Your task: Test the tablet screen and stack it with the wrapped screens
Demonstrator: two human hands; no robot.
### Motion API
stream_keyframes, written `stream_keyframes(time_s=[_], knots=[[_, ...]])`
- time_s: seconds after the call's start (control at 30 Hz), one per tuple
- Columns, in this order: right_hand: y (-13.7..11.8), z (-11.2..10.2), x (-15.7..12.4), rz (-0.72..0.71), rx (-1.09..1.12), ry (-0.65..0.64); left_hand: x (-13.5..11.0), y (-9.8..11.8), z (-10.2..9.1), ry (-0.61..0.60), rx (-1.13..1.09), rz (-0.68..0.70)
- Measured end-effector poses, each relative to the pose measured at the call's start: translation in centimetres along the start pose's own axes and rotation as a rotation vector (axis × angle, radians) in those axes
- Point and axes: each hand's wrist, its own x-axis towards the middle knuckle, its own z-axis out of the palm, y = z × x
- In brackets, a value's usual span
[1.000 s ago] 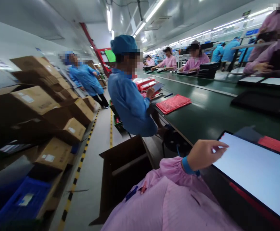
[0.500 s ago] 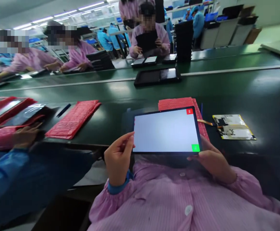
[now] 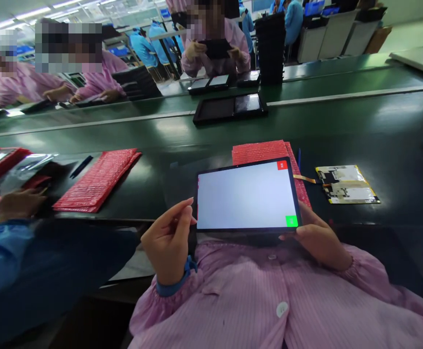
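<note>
I hold a tablet (image 3: 246, 196) in front of my chest, its screen lit white with a small red square at the top right and a green square at the bottom right. My left hand (image 3: 168, 242) grips its left edge, thumb and fingers closed on the frame. Under the lower right corner my right hand (image 3: 315, 240) supports it, fingers curled beneath. A stack of red bubble bags (image 3: 266, 152) lies just behind the tablet on the dark green table (image 3: 360, 126).
A circuit board with a flex cable (image 3: 346, 184) lies to the right. More red bags (image 3: 97, 179) and a pen (image 3: 81, 166) sit at left, where a co-worker's blue sleeve and hand (image 3: 17, 206) rest. A black tray (image 3: 229, 107) sits on the conveyor; people in pink work opposite.
One second ago the camera faced left down the aisle with only my left hand on the tablet's edge; it has swung forward to the table. Now both hands hold the tablet.
</note>
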Motion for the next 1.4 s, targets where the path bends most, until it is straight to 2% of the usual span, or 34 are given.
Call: stream_keyframes(time_s=[0.4,0.63,0.8,0.83,0.87,0.93,1.0,1.03,1.07,1.13,1.2,1.3,1.33,1.4], knots=[[-0.3,0.2,-0.3,0.011,-0.023,-0.002,0.5,-0.8,0.4,-0.059,0.071,-0.069],[-0.5,0.5,-0.3,0.017,0.008,-0.031,0.5,-0.7,0.7,-0.074,0.169,-0.055],[-0.8,0.3,-0.9,0.015,0.006,-0.014,0.6,-2.0,1.4,-0.076,0.372,0.132],[-0.9,0.1,-1.1,0.018,-0.004,-0.009,0.7,-2.4,1.5,-0.089,0.327,0.118],[-0.9,-0.2,-1.3,0.022,-0.018,-0.008,0.9,-2.7,1.6,-0.136,0.228,0.045],[-1.2,-0.5,-1.7,0.012,-0.065,-0.016,1.3,-3.1,1.9,-0.323,-0.086,-0.222],[-1.6,-0.6,-1.8,-0.077,-0.186,-0.015,1.5,-3.3,2.3,-0.468,-0.378,-0.461],[-1.9,-0.5,-1.7,-0.183,-0.289,0.003,1.5,-3.2,2.6,-0.474,-0.472,-0.527],[-2.3,-0.2,-1.4,-0.328,-0.427,0.040,1.5,-3.2,3.0,-0.441,-0.531,-0.555],[-2.8,0.5,-0.3,-0.639,-0.805,0.121,1.3,-3.3,4.0,-0.354,-0.570,-0.529],[-2.7,1.4,1.4,-0.825,-1.220,0.122,1.0,-3.6,5.0,-0.340,-0.548,-0.450],[-1.3,2.4,4.1,-0.819,-1.654,0.046,0.8,-4.3,6.1,-0.349,-0.524,-0.336],[-0.6,2.6,4.7,-0.811,-1.720,-0.001,0.7,-4.5,6.3,-0.349,-0.539,-0.315],[0.2,2.6,4.9,-0.836,-1.733,-0.192,0.7,-4.8,6.5,-0.338,-0.581,-0.295]])
